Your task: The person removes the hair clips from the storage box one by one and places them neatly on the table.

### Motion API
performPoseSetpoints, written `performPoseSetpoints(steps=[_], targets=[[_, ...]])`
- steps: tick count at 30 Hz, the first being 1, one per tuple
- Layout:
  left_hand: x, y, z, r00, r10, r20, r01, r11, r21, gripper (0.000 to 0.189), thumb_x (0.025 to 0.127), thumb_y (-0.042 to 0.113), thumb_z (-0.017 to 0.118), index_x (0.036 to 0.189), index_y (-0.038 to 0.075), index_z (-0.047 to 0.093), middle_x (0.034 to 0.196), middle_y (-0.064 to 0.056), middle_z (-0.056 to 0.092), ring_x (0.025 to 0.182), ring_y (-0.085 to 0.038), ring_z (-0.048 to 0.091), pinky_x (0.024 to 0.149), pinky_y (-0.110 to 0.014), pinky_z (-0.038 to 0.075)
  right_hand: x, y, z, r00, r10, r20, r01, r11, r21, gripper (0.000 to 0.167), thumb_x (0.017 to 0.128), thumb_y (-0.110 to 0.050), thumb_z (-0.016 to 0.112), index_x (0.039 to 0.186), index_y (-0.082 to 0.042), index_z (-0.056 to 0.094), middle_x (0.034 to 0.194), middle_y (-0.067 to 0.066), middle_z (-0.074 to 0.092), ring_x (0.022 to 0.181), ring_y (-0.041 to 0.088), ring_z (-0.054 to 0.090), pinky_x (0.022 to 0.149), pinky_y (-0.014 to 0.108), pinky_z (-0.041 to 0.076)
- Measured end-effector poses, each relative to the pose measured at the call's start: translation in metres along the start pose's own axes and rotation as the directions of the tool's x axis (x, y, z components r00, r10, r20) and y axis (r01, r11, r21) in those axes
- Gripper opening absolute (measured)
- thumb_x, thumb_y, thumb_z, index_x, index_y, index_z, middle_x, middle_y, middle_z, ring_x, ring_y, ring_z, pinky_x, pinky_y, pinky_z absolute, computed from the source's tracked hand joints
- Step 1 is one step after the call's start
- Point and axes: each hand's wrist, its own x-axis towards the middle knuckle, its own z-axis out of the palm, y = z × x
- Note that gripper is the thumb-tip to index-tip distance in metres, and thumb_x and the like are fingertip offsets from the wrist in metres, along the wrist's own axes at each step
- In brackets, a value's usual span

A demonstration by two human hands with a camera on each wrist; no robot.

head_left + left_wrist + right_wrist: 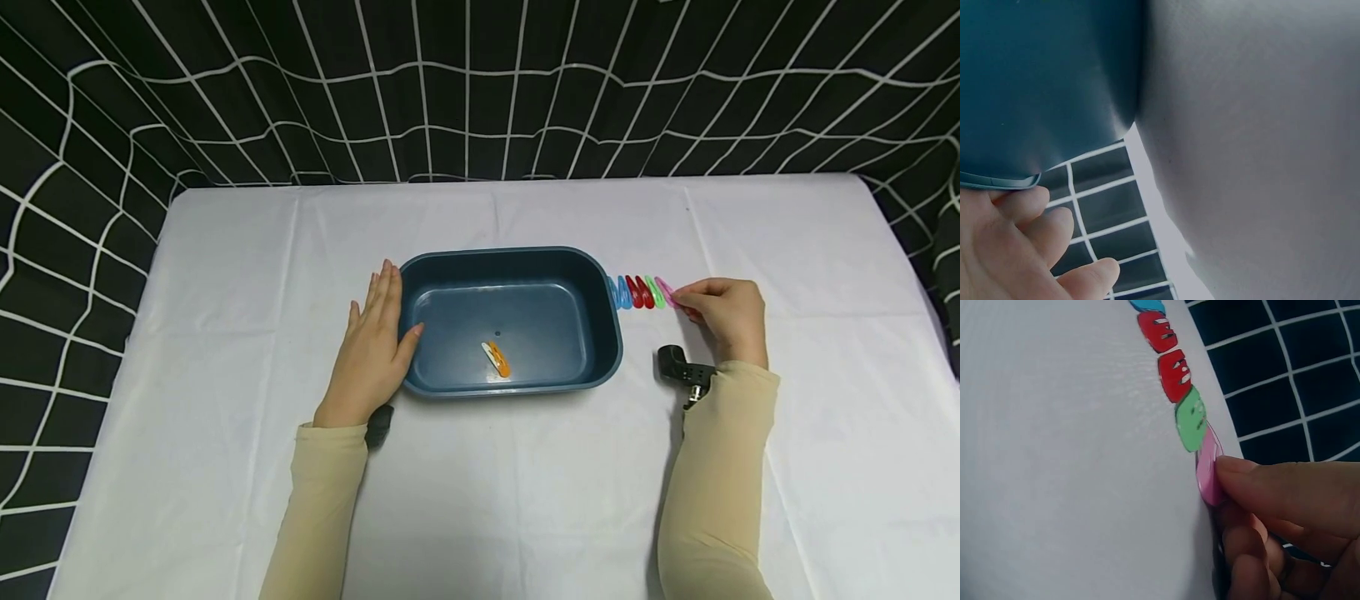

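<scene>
Head view: orange and white clips (497, 359), apparently done, lie in the smooth blue plastic tub (540, 325) on the cloth-covered desk (525, 500); a row of teardrop clips (636, 293) at right appears outstanding. Left wrist view: left hand (1013, 247), grip released, rests against the tub. Right wrist view: right hand (1297, 509), grip pinching the glossy pink clip (1208, 472).

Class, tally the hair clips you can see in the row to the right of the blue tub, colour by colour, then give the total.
Blue clips: 2
Red clips: 2
Green clip: 1
Pink clip: 1
Total: 6
</scene>
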Motion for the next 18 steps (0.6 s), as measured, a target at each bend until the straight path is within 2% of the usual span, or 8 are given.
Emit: performPoseSetpoints(steps=[4, 10, 18], targets=[[0.0001, -0.0002, 0.0005, 1.0, 0.0, -0.001, 0.0, 1.0, -0.004, 0.071, 0.097, 0.026, 0.052, 0.15, 0.0, 0.012, 0.157, -0.011, 0.005, 0.143, -0.029, 0.009, 0.108, -0.06, 0.012, -0.0004, -0.0008, 0.0004, 1.0, -0.008, -0.015, 0.007, 0.999, -0.048, 0.013, 0.082, -0.016, 0.073, 0.069, -0.016, 0.072, 0.053, -0.018, 0.055, 0.052, 0.0, 0.049, 0.05, 0.018, 0.041], [0.0, -0.0001, 0.0014, 1.0, 0.003, -0.001, -0.003, 1.0, -0.005, 0.07, 0.098, 0.026, 0.051, 0.15, 0.0, 0.012, 0.157, -0.011, 0.005, 0.143, -0.029, 0.009, 0.108, -0.06, 0.011, -0.0015, -0.001, 0.0005, 1.0, -0.011, -0.022, 0.01, 0.999, -0.053, 0.01, 0.081, -0.015, 0.072, 0.072, -0.012, 0.074, 0.053, -0.019, 0.056, 0.051, 0.0, 0.05, 0.05, 0.017, 0.041], [-0.0003, 0.0001, 0.0004, 1.0, 0.003, -0.002, -0.003, 1.0, -0.002, 0.07, 0.098, 0.026, 0.051, 0.15, -0.001, 0.012, 0.157, -0.01, 0.005, 0.143, -0.029, 0.009, 0.108, -0.06, 0.012, -0.0007, 0.0032, -0.0022, 1.0, -0.008, 0.025, 0.008, 1.0, -0.002, 0.016, 0.083, -0.017, 0.072, 0.068, -0.024, 0.073, 0.06, -0.022, 0.057, 0.056, 0.0, 0.051, 0.054, 0.015, 0.044]])
